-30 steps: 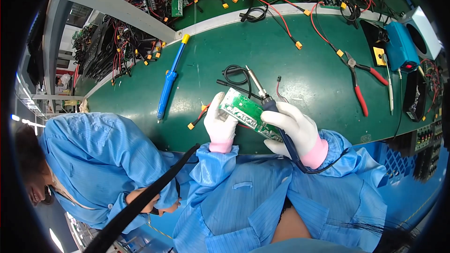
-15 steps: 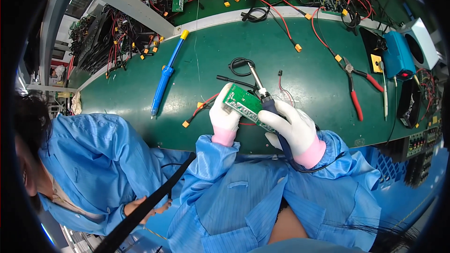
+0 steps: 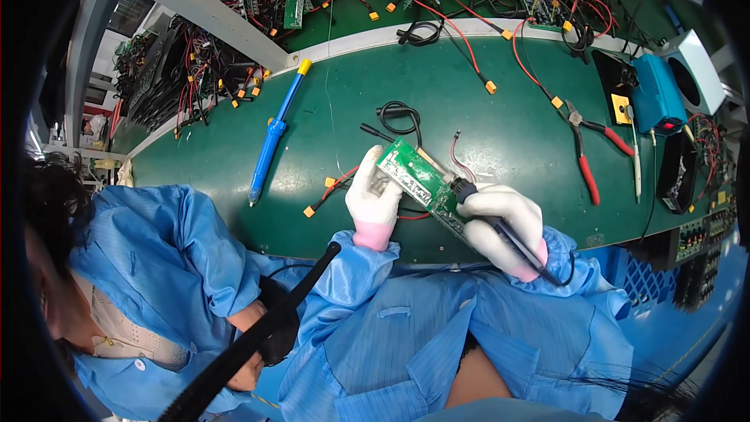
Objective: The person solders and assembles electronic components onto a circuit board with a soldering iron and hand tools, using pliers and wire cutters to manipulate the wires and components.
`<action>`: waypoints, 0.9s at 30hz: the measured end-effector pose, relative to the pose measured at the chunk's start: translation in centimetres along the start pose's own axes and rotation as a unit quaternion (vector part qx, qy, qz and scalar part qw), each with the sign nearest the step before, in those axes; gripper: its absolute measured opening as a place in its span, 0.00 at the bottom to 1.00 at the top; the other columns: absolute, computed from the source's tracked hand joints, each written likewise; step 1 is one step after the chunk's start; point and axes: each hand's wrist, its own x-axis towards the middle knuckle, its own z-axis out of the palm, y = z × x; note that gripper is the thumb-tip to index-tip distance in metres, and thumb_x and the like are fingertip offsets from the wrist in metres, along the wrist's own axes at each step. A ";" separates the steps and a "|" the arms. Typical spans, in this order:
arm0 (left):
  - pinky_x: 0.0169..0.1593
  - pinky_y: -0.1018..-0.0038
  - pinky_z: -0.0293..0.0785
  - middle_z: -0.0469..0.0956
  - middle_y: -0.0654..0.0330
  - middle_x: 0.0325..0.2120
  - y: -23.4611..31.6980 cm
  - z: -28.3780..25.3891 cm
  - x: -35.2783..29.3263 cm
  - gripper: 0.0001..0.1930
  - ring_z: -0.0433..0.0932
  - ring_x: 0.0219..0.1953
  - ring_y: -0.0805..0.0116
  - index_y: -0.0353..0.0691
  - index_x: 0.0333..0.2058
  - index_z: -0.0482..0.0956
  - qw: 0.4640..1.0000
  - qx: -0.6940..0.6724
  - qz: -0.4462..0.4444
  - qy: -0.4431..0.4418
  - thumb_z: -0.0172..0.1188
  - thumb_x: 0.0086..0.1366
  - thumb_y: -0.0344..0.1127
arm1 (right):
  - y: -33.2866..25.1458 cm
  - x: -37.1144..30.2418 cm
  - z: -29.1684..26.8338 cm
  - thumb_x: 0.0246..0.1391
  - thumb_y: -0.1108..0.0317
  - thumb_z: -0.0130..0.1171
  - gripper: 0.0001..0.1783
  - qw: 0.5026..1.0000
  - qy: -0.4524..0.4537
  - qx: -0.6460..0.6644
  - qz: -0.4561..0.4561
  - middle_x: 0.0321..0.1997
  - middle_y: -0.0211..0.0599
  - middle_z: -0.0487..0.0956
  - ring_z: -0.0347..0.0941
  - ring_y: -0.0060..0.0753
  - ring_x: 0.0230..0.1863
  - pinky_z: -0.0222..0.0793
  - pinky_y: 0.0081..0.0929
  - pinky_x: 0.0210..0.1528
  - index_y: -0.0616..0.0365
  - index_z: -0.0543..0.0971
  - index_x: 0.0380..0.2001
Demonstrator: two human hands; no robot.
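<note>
My left hand [image 3: 370, 205], in a white glove with a pink cuff, grips the left end of a green circuit board [image 3: 418, 173]. The board is held tilted above the bench, with a row of silvery solder joints along its near side. My right hand [image 3: 512, 219], gloved too, is closed around a dark-handled soldering iron [image 3: 464, 188]. Its metal shaft points up and left along the board's far edge; I cannot tell whether the tip touches. A black cable [image 3: 399, 115] lies looped just beyond the board. Red wires with a yellow connector [image 3: 310, 211] lie beside my left hand.
On the green bench [image 3: 351, 70] lie a blue solder sucker [image 3: 271, 141], red-handled pliers [image 3: 582, 141] and a blue soldering station [image 3: 658, 94]. Piled wired boards [image 3: 539, 0] fill the far side. A person in blue [image 3: 164, 258] sits close on my left.
My right hand has lowered the soldering iron from upright to nearly flat along the board's far edge. The board has tilted slightly. The person at left has shifted their arm.
</note>
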 end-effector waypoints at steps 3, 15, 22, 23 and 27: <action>0.44 0.81 0.76 0.77 0.50 0.44 0.2 0.1 0.1 0.30 0.79 0.40 0.69 0.30 0.56 0.67 1.000 0.012 0.003 -0.001 0.56 0.50 0.16 | -0.1 -0.6 0.1 0.43 0.76 0.60 0.23 0.994 0.024 0.093 0.052 0.38 0.48 0.79 0.78 0.39 0.36 0.75 0.29 0.38 0.65 0.74 0.46; 0.42 0.81 0.76 0.79 0.51 0.41 0.5 0.2 0.1 0.30 0.79 0.37 0.70 0.30 0.56 0.67 0.999 0.030 0.009 -0.004 0.57 0.51 0.16 | -0.5 -0.1 0.5 0.49 0.75 0.54 0.19 0.979 0.015 0.126 0.158 0.36 0.48 0.80 0.80 0.36 0.32 0.77 0.25 0.35 0.68 0.74 0.46; 0.42 0.81 0.76 0.78 0.51 0.41 0.3 0.1 0.1 0.30 0.79 0.37 0.70 0.31 0.56 0.67 0.999 0.037 0.011 -0.013 0.57 0.52 0.16 | -0.4 0.0 0.3 0.48 0.75 0.54 0.18 0.993 -0.005 0.071 0.096 0.36 0.47 0.81 0.80 0.33 0.31 0.76 0.24 0.35 0.68 0.75 0.45; 0.42 0.81 0.76 0.78 0.51 0.41 0.2 0.0 0.1 0.30 0.79 0.37 0.70 0.31 0.56 0.67 0.999 0.035 0.010 -0.013 0.57 0.51 0.16 | -0.4 -0.1 0.4 0.48 0.76 0.54 0.18 0.993 -0.002 0.066 0.095 0.35 0.47 0.81 0.80 0.33 0.30 0.76 0.23 0.35 0.68 0.75 0.45; 0.42 0.81 0.76 0.78 0.51 0.41 0.2 0.1 0.0 0.30 0.79 0.37 0.70 0.31 0.56 0.67 0.999 0.030 0.010 -0.013 0.57 0.51 0.16 | -0.5 -0.2 0.6 0.47 0.76 0.53 0.19 0.995 0.005 0.050 0.090 0.34 0.46 0.82 0.80 0.32 0.30 0.76 0.22 0.34 0.69 0.75 0.45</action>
